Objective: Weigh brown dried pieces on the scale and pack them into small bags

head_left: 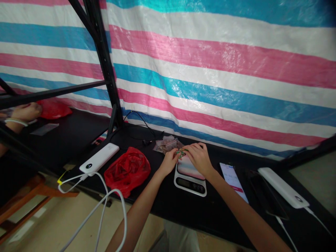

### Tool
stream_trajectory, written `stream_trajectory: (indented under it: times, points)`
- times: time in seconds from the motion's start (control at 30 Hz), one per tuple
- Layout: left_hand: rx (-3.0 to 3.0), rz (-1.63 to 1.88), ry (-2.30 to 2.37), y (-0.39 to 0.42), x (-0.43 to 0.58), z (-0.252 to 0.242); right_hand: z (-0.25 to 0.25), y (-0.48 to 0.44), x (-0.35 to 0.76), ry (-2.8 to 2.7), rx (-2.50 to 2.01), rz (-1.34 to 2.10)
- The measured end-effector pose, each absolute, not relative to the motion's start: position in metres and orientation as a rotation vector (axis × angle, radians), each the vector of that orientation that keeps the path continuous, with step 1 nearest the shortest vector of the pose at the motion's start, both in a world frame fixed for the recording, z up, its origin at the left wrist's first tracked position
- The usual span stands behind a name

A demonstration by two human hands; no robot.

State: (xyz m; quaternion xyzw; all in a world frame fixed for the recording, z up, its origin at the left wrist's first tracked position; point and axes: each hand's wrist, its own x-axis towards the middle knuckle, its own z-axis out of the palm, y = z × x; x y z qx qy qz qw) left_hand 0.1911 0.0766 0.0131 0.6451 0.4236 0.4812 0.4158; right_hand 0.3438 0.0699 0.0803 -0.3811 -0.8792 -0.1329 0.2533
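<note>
My left hand and my right hand meet just beyond a digital scale. Both are closed, fingertips together around a small green and gold-coloured piece, too small to name for certain. The scale has a shiny, mirror-like top and a dark display at its near edge; my right hand hides part of the top. Just behind my left hand lie clear zip bags with small brownish contents that I cannot make out.
A crumpled red plastic bag and a white power bank with a looping cable lie left. To the right are a lit phone, a dark phone and another power bank. Another person's hand shows beyond the black frame.
</note>
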Motion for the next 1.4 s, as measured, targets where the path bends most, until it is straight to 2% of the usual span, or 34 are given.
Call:
stream_trajectory:
  times: [0.2,0.47,0.93,1.4]
  points:
    - [1.695,1.325,0.963,0.078,0.189,0.009,0.063,0.057,0.321,-2.425,-0.851,-0.144]
    - [1.632,1.224,1.001,0.077,0.192,0.012,0.059,0.072,0.345,-2.476,-0.974,-0.409]
    - [1.594,1.212,0.945,0.075,0.192,0.013,0.087,0.082,0.348,-2.608,-0.967,-0.404]
    - [1.567,1.211,0.931,0.078,0.192,0.010,0.087,0.095,0.350,-2.617,-0.827,-0.036]
